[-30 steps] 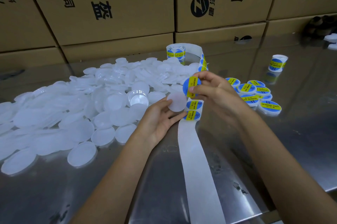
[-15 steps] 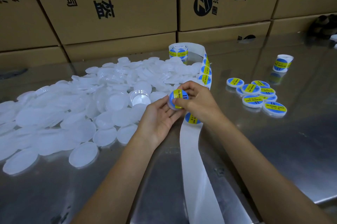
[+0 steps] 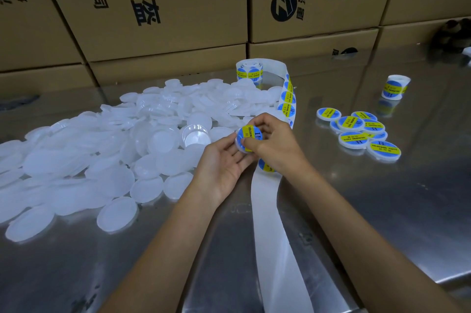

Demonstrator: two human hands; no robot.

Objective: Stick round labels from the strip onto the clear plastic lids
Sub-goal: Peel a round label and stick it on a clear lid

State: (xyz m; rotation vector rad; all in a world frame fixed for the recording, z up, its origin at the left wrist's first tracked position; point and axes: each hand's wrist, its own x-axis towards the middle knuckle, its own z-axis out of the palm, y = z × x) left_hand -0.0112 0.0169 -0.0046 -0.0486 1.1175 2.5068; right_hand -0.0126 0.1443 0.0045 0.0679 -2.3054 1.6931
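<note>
At centre, the left hand [image 3: 224,162] cradles a round clear plastic lid [image 3: 246,139] in its curled fingers while the right hand [image 3: 271,142] pinches it, thumb pressing its glossy blue-and-yellow label [image 3: 251,135]. The white paper strip [image 3: 270,223] runs beneath toward 6 o'clock. Frosted lids [image 3: 114,149] heap at 9 o'clock on the shiny metal surface [image 3: 382,210]; labelled lids [image 3: 356,131] cluster at 3 o'clock; cardboard boxes [image 3: 153,6] stand at 12 o'clock.

Right hand [image 3: 272,142] covering part of the held lid [image 3: 248,138], strip [image 3: 277,249] cut off below
</note>
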